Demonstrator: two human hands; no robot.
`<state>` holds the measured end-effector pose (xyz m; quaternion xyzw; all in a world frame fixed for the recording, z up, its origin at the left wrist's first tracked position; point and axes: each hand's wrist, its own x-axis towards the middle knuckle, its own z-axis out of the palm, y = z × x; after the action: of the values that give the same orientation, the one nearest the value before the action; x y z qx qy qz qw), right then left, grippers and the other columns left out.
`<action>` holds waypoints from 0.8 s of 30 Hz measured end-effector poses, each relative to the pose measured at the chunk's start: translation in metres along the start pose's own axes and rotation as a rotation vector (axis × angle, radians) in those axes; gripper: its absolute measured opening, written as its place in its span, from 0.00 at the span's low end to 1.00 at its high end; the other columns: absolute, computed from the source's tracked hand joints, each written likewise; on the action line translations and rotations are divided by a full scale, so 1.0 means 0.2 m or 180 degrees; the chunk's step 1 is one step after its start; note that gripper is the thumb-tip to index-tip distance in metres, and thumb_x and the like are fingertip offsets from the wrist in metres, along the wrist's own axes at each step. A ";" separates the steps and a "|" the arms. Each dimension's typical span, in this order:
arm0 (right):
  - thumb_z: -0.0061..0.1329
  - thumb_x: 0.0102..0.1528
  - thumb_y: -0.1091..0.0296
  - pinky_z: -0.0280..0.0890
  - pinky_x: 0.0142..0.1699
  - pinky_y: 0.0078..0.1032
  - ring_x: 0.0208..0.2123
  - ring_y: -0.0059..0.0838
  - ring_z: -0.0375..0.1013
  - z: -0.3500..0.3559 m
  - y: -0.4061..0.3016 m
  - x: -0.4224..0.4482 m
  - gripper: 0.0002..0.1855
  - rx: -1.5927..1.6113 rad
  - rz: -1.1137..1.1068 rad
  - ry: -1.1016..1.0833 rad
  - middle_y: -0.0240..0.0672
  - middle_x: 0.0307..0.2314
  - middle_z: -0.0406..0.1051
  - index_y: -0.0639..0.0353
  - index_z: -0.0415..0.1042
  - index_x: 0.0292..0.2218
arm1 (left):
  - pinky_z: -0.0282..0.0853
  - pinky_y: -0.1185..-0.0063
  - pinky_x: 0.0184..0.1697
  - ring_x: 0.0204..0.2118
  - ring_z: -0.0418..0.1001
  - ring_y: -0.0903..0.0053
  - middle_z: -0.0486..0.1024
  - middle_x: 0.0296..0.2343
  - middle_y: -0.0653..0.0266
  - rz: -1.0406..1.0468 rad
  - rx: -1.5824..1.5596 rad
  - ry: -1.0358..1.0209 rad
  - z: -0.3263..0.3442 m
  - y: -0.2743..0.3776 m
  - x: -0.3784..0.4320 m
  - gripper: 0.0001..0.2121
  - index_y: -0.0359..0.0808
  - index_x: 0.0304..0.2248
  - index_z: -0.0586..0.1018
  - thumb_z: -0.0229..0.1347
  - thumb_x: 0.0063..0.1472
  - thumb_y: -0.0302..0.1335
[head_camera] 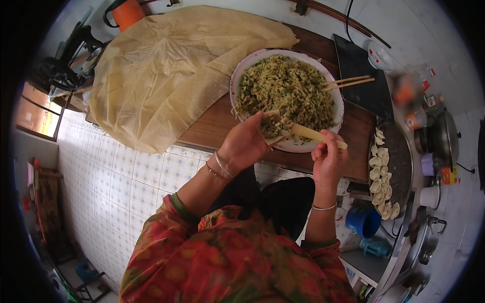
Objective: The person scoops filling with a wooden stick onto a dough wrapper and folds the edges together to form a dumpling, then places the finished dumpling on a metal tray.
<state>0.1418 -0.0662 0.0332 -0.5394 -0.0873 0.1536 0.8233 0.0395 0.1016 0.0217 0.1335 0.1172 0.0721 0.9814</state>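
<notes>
My left hand [246, 146] holds a dough wrapper [269, 139] with chopped filling on it, over the near rim of a large enamel basin [340, 113]. My right hand [329, 157] grips a pale flat spatula or stick [310, 135], its far end touching the filling in the wrapper. Chopped green vegetable filling [284, 91] is heaped in the basin. A pair of wooden chopsticks [352, 82] rests in it, with the ends sticking out over the right rim.
A yellowish translucent sheet [163, 72] covers the table's left part. Folded dumplings [379, 174] lie in rows on a round tray [401, 163] at the right. Behind the basin's right side is a black panel [358, 72]. A blue bucket [362, 222] stands below the table.
</notes>
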 end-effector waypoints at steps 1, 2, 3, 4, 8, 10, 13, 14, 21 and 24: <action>0.45 0.58 0.65 0.54 0.18 0.16 0.14 0.15 0.57 -0.01 -0.01 0.01 0.11 -0.0036 -0.0046 -0.0044 0.28 0.14 0.62 0.64 0.71 0.32 | 0.61 0.70 0.56 0.50 0.66 0.64 0.67 0.48 0.52 0.0001 -0.0014 0.0033 0.01 0.01 0.00 0.19 0.28 0.50 0.63 0.34 0.67 0.34; 0.45 0.58 0.65 0.54 0.18 0.16 0.14 0.15 0.57 -0.03 -0.02 0.01 0.11 -0.0071 -0.0092 -0.0088 0.28 0.14 0.62 0.64 0.71 0.32 | 0.61 0.69 0.56 0.50 0.66 0.63 0.67 0.48 0.52 -0.0011 -0.0016 0.0057 0.01 0.01 0.00 0.19 0.28 0.50 0.63 0.34 0.67 0.33; 0.45 0.58 0.65 0.53 0.18 0.15 0.14 0.15 0.57 -0.05 -0.04 0.01 0.11 -0.0105 -0.0141 -0.0117 0.28 0.14 0.62 0.64 0.71 0.32 | 0.61 0.69 0.56 0.50 0.66 0.63 0.67 0.48 0.52 -0.0037 -0.0013 0.0081 0.01 0.01 0.00 0.19 0.28 0.50 0.63 0.34 0.67 0.33; 0.45 0.58 0.66 0.54 0.18 0.15 0.14 0.15 0.58 -0.06 -0.04 0.02 0.10 -0.0106 -0.0185 -0.0206 0.28 0.15 0.63 0.65 0.71 0.32 | 0.61 0.69 0.56 0.50 0.66 0.63 0.67 0.48 0.52 -0.0065 -0.0010 0.0103 0.01 0.01 0.01 0.19 0.28 0.50 0.63 0.34 0.67 0.33; 0.45 0.58 0.67 0.54 0.18 0.14 0.14 0.14 0.59 -0.05 -0.02 0.01 0.09 -0.0375 -0.0298 -0.0357 0.28 0.15 0.64 0.65 0.71 0.32 | 0.61 0.70 0.56 0.50 0.66 0.64 0.67 0.47 0.52 -0.0069 0.0199 0.0106 -0.01 -0.01 0.02 0.19 0.27 0.50 0.63 0.33 0.67 0.32; 0.45 0.58 0.68 0.55 0.18 0.14 0.14 0.15 0.59 -0.02 -0.01 0.00 0.09 -0.0687 -0.0341 -0.0340 0.29 0.16 0.65 0.66 0.71 0.32 | 0.61 0.71 0.56 0.50 0.66 0.65 0.67 0.48 0.52 -0.0064 0.0335 0.0087 -0.01 -0.01 0.02 0.18 0.27 0.50 0.63 0.33 0.67 0.31; 0.44 0.58 0.67 0.55 0.19 0.14 0.14 0.15 0.59 -0.04 -0.02 0.00 0.10 -0.0773 -0.0287 -0.0435 0.29 0.15 0.64 0.66 0.70 0.33 | 0.60 0.72 0.56 0.50 0.67 0.66 0.66 0.48 0.52 -0.0065 0.0322 0.0092 -0.01 -0.02 0.02 0.18 0.27 0.50 0.62 0.33 0.67 0.31; 0.44 0.58 0.67 0.55 0.19 0.14 0.14 0.15 0.59 -0.04 -0.03 0.00 0.10 -0.0645 -0.0267 -0.0404 0.29 0.15 0.64 0.66 0.70 0.33 | 0.60 0.72 0.56 0.50 0.67 0.66 0.66 0.48 0.53 -0.0040 0.0275 0.0042 0.00 -0.02 0.02 0.18 0.27 0.50 0.62 0.33 0.67 0.31; 0.44 0.59 0.69 0.60 0.23 0.15 0.19 0.16 0.62 -0.03 -0.09 -0.02 0.11 -0.0694 -0.1219 -0.0415 0.31 0.20 0.66 0.70 0.71 0.37 | 0.60 0.71 0.56 0.49 0.67 0.67 0.67 0.47 0.53 0.0141 0.0462 -0.0119 0.02 -0.02 0.00 0.18 0.28 0.51 0.62 0.34 0.67 0.30; 0.47 0.56 0.72 0.62 0.27 0.15 0.23 0.17 0.65 -0.03 -0.08 -0.06 0.11 -0.1112 -0.1792 -0.0890 0.33 0.26 0.69 0.69 0.72 0.39 | 0.60 0.70 0.56 0.49 0.67 0.67 0.67 0.47 0.54 0.0177 0.0482 -0.0087 0.00 -0.03 0.00 0.17 0.29 0.51 0.63 0.35 0.67 0.30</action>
<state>0.1351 -0.0810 0.0459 -0.6006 -0.3692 -0.0242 0.7088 0.0402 0.0958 0.0203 0.2116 0.1052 0.0884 0.9676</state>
